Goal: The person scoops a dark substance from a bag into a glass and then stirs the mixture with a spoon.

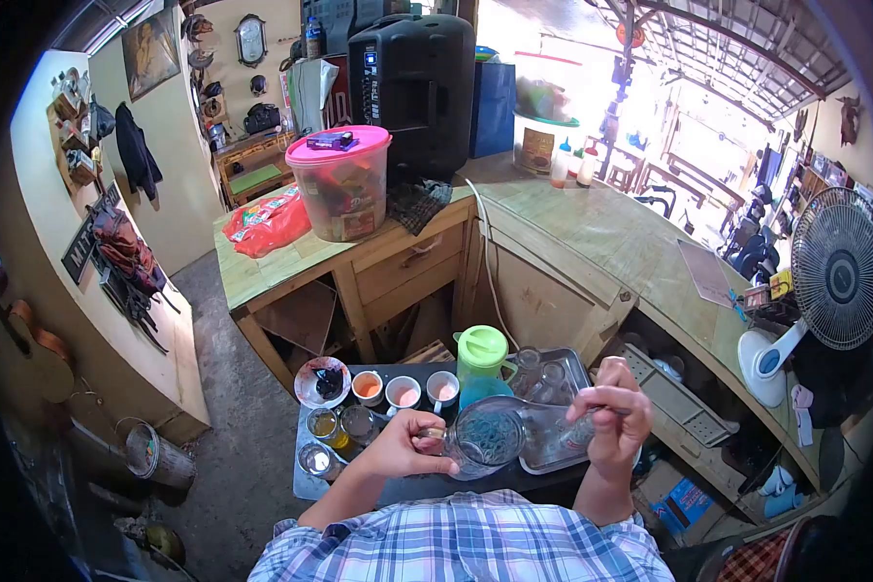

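My left hand (412,446) grips the handle of a clear glass mug (490,434), held above the low table; its inside shows a bluish, patterned look. Closed fingers of my right hand (613,412) hold a spoon (529,405), which reaches toward the mug's rim. Below my right hand lies a metal tray (553,454) with clear glasses (551,380). Behind the mug stands a pitcher with a light green lid (482,347). Left of it are cups with pinkish or orange contents (404,392), a bowl with a dark packet (321,382), and glasses, one holding yellow liquid (324,424).
Beyond the low table (306,485) stands a wooden counter (572,218) with a pink-lidded tub (341,184), a red plastic bag (268,221) and a black speaker (412,97). A fan (834,272) is at the right. A bin (160,456) stands on the floor at the left.
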`<state>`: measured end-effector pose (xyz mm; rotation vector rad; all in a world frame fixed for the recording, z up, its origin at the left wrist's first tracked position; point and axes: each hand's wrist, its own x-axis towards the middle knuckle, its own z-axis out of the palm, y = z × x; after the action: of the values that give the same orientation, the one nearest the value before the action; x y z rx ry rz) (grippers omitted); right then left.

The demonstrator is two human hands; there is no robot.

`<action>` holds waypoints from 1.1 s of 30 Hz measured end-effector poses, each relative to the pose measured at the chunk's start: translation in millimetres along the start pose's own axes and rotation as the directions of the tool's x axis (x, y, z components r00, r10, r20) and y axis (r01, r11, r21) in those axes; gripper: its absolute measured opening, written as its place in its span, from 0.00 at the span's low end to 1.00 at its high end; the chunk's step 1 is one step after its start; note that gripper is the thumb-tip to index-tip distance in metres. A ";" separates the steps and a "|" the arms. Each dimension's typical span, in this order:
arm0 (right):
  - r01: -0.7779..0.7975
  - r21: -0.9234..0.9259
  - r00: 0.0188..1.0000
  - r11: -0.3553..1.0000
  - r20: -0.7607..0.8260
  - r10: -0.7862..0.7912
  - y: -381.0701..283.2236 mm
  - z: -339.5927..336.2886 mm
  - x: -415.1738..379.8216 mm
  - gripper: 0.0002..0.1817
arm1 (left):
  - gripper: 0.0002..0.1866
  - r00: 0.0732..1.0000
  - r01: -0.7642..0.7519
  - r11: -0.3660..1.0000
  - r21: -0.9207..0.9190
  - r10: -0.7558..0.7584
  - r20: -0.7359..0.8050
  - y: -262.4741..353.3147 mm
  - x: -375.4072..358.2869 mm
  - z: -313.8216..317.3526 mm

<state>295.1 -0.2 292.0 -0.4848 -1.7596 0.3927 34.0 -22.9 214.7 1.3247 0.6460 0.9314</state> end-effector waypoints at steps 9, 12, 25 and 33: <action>0.094 -0.240 0.986 0.966 -0.110 -0.123 0.5 -8.9 -12.0 0.11 | 0.29 0.997 -0.026 0.997 0.078 0.031 -0.064 2.0 5.5 0.2; 0.114 -0.273 0.984 0.955 0.161 -0.072 8.6 10.5 -11.8 0.11 | 0.28 0.995 -0.025 0.986 0.168 0.040 -0.086 4.9 7.9 1.3; 0.009 -0.284 0.993 0.959 0.115 0.024 -0.5 1.3 -12.9 0.06 | 0.27 0.992 0.017 0.978 0.207 0.010 -0.128 2.4 6.8 0.7; 0.004 -0.351 0.972 0.936 0.220 0.078 -1.7 14.3 -21.9 0.04 | 0.27 0.980 -0.140 0.887 0.439 0.186 -0.064 1.1 7.2 6.6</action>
<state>285.4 -13.2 271.3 -0.7511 -2.0619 0.1631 43.0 -20.1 217.7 1.7576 0.8684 1.0358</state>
